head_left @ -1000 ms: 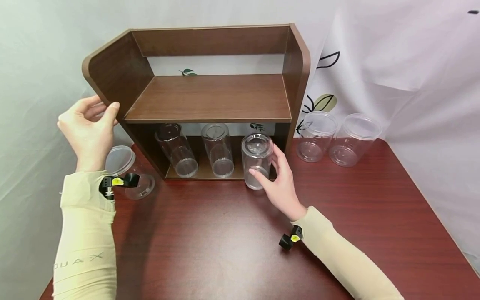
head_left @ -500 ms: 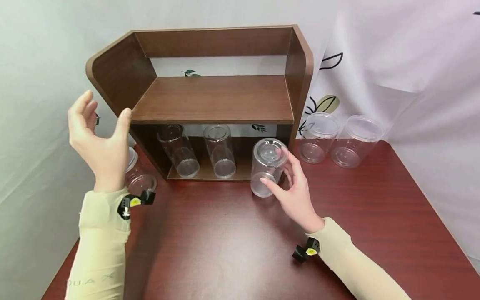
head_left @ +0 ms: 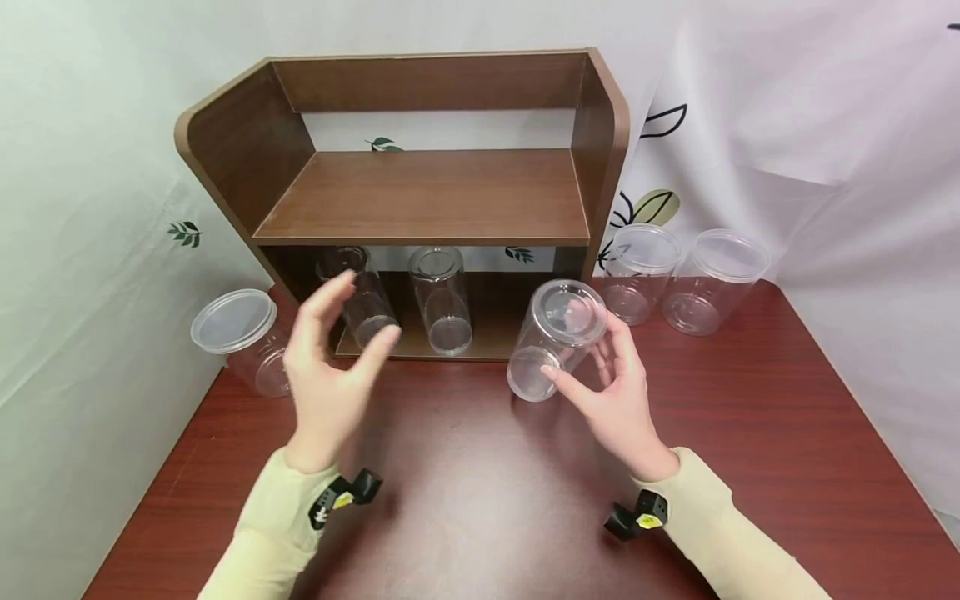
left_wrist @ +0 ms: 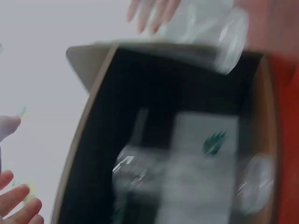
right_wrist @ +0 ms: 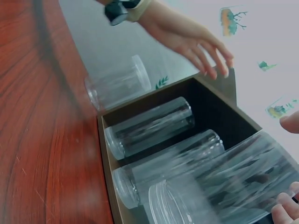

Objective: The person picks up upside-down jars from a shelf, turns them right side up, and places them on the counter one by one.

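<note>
My right hand (head_left: 618, 404) grips a clear plastic jar (head_left: 557, 333), thumb on the near side and fingers round the right. The jar leans in front of the wooden shelf's (head_left: 420, 198) right end, its ridged end down in the right wrist view. My left hand (head_left: 326, 387) holds nothing; its thumb and fingers are spread apart before the shelf's lower left. Two more clear jars stand in the lower compartment, a middle jar (head_left: 441, 300) and a left jar (head_left: 367, 308) partly hidden by my left hand. The left wrist view is blurred.
A lidded clear jar (head_left: 243, 337) stands left of the shelf, partly behind my left hand. Two lidded jars, a nearer one (head_left: 637, 271) and a farther-right one (head_left: 712, 283), stand at the shelf's right. All rest on a reddish-brown table (head_left: 465, 500) before white cloth walls.
My left hand has let go of the shelf's left side and moved right and down. My right hand has drawn the jar out of the lower compartment, toward me and right, tilting it.
</note>
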The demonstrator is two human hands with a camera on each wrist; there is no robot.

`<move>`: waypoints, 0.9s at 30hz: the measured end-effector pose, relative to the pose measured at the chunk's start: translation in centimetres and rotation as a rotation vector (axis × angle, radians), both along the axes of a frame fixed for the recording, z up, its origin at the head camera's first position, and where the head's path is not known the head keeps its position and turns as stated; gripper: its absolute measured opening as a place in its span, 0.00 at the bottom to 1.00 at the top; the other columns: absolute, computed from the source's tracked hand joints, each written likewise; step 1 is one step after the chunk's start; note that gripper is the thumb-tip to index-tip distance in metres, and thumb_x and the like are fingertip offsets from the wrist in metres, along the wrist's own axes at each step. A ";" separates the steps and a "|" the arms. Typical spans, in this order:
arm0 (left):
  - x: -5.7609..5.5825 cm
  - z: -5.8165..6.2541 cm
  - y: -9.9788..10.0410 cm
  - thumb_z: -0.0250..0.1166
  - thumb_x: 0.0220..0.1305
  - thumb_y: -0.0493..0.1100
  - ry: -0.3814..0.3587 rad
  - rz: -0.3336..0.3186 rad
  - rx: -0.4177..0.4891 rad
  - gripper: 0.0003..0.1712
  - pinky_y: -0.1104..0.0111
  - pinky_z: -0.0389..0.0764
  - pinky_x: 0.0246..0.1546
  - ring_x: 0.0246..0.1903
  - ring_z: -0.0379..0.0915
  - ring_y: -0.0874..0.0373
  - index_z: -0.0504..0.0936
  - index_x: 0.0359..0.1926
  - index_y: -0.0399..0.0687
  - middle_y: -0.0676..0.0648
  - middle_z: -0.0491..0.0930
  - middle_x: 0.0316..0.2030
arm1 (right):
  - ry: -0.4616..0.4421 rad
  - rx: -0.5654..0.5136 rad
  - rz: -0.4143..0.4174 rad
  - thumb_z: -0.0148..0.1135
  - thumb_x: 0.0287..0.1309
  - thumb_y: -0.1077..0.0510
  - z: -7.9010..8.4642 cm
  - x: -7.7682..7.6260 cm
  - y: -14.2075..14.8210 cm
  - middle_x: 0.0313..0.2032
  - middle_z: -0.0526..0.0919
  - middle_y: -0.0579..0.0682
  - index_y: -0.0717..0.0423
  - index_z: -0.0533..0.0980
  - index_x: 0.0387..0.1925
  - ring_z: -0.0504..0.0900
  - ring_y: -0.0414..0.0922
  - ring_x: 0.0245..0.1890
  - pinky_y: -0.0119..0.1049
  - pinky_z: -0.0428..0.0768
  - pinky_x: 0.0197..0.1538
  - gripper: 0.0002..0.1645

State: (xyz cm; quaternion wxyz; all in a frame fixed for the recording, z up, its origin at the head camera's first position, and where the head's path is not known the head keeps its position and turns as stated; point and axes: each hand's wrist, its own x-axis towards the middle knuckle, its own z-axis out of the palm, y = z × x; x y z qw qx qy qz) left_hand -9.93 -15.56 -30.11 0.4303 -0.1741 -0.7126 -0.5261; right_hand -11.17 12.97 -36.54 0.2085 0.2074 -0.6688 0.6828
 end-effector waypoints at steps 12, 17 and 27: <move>0.1 -7.5 3.2 0.86 0.41 0.40 -0.246 -0.309 -0.243 0.52 0.59 0.69 0.66 0.62 0.72 0.49 0.72 0.69 0.42 0.49 0.75 0.65 | -0.038 -0.107 0.083 0.69 0.44 0.84 0.7 1.5 -0.2 0.64 0.71 0.61 0.61 0.64 0.71 0.71 0.55 0.65 0.44 0.66 0.71 0.51; 0.3 -9.7 4.2 0.87 0.40 0.53 -0.343 -0.378 -0.336 0.59 0.56 0.69 0.65 0.64 0.70 0.51 0.67 0.73 0.51 0.52 0.72 0.67 | -0.035 -0.139 0.128 0.68 0.45 0.83 0.8 1.9 -0.4 0.66 0.69 0.63 0.62 0.62 0.72 0.70 0.56 0.66 0.44 0.69 0.69 0.52; 0.5 -11.1 5.1 0.88 0.38 0.55 -0.381 -0.348 -0.342 0.58 0.53 0.73 0.61 0.61 0.72 0.59 0.70 0.71 0.58 0.57 0.75 0.63 | 0.019 -0.217 0.217 0.70 0.50 0.78 0.8 2.0 -0.7 0.65 0.71 0.65 0.65 0.62 0.70 0.72 0.56 0.65 0.48 0.69 0.69 0.46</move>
